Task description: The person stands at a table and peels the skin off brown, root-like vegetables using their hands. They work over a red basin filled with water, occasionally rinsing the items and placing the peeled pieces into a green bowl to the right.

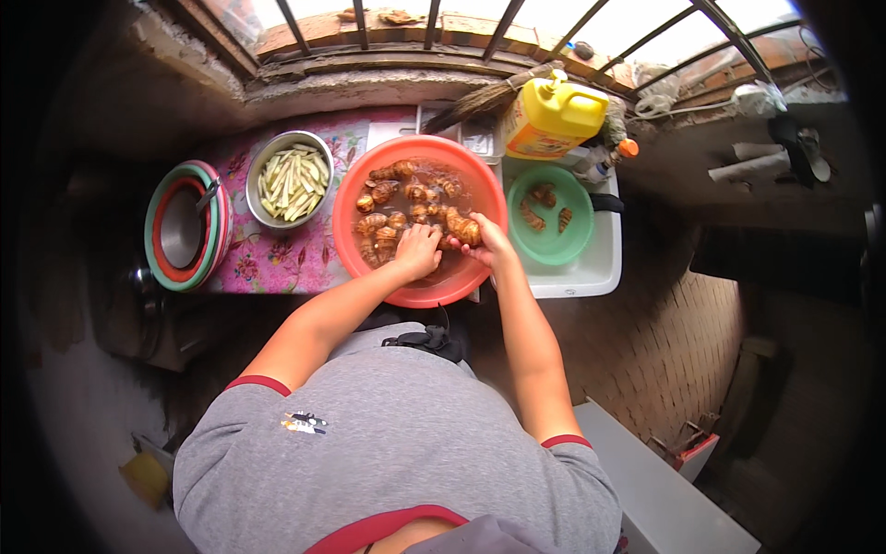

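A red plastic basin (346,266) holds brown, muddy water and several knobbly brown tubers (385,191), partly under the surface. In my right hand (490,242) is a large ringed tuber (462,227), held near the basin's right side. My left hand (418,251) lies palm down over the tubers near the middle of the basin; its fingertips are partly hidden, so its hold on anything cannot be told. To the right, a green plastic basin (557,249) with a few brown tuber pieces (532,216) sits in a white sink (606,273).
At left, a steel bowl (325,156) of pale green cut strips stands on a pink floral cloth (277,266), beside upright nested basins (156,228). Behind are a yellow jug (557,118), a straw brush (484,100), an orange-capped bottle (609,161) and a barred window (432,24).
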`<state>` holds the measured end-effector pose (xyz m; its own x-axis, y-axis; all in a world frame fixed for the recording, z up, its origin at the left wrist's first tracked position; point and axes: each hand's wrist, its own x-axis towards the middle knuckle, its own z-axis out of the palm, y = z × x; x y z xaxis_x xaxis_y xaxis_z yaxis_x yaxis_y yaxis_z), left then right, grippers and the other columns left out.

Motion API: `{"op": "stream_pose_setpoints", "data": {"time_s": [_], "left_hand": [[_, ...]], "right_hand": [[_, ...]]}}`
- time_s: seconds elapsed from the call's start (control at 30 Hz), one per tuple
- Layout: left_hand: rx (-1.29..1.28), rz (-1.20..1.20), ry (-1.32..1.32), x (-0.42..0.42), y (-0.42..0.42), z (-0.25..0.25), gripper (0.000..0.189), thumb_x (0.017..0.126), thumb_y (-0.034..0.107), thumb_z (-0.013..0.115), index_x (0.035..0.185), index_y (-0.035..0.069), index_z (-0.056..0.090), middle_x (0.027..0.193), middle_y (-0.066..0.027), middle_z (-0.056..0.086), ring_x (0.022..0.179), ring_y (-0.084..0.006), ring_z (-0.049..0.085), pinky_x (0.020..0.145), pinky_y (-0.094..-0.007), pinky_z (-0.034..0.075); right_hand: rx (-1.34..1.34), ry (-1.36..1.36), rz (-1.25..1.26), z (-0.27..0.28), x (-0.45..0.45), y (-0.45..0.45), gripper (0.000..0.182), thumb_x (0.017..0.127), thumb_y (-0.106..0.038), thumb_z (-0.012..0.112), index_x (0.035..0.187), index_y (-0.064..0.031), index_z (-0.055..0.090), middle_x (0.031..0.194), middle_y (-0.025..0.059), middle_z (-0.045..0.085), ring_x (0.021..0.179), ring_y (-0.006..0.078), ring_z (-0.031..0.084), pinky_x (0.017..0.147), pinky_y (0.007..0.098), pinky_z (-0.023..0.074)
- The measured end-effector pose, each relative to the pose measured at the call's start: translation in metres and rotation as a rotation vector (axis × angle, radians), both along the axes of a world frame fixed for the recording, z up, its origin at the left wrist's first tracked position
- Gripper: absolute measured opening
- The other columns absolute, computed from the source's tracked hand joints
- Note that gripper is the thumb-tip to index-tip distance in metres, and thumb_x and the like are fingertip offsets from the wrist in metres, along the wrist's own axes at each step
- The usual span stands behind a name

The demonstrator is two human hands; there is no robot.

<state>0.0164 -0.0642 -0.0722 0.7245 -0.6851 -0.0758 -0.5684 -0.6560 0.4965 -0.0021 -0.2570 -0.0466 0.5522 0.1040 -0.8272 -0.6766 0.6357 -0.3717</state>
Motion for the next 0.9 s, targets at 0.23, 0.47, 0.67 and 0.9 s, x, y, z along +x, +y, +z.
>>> {"op": "stream_pose_setpoints", "data": {"time_s": [0.23,0.47,0.67,0.9], "left_hand": [[0.343,-0.091,-0.04,0.008,-0.034,0.005,0.022,0.079,0.017,0.06,0.099,0.011,0.054,0.089,-0.0082,0.061,0.089,-0.0256,0.06,0.077,-0.0398,0.044],[0.307,-0.023,0.041,0.007,-0.024,-0.012,0.027,0.078,0.028,0.064,0.094,0.007,0.059,0.089,-0.0147,0.064,0.088,-0.0314,0.063,0.075,-0.0439,0.049],[0.168,0.131,0.474,0.02,-0.01,0.015,0.037,0.076,0.036,0.068,0.09,0.003,0.064,0.09,-0.0161,0.066,0.084,-0.0301,0.064,0.075,-0.0406,0.05],[-0.452,0.236,1.312,0.035,0.031,0.031,0.014,0.085,0.014,0.064,0.096,0.005,0.06,0.08,0.0005,0.06,0.07,-0.0068,0.056,0.062,-0.0199,0.045]], "right_hand": [[-0.856,-0.309,-0.186,0.008,-0.021,-0.005,0.037,0.08,-0.028,0.069,0.1,-0.0027,0.052,0.084,0.0074,0.06,0.075,0.0143,0.059,0.065,0.027,0.0479],[-0.62,0.146,-0.474,-0.036,-0.06,-0.125,0.036,0.089,-0.029,0.06,0.113,-0.0052,0.049,0.096,0.0097,0.058,0.068,0.0209,0.058,0.05,0.0269,0.0467],[-0.946,-0.009,-0.448,-0.04,-0.057,-0.112,0.035,0.09,-0.02,0.058,0.118,-0.0001,0.049,0.094,0.0099,0.061,0.07,0.0166,0.061,0.059,0.0268,0.0512],[-1.35,-0.906,0.469,0.023,-0.04,0.035,0.042,0.085,-0.031,0.062,0.119,-0.0077,0.056,0.111,0.0172,0.06,0.108,0.0278,0.055,0.091,0.0368,0.0436]]}}
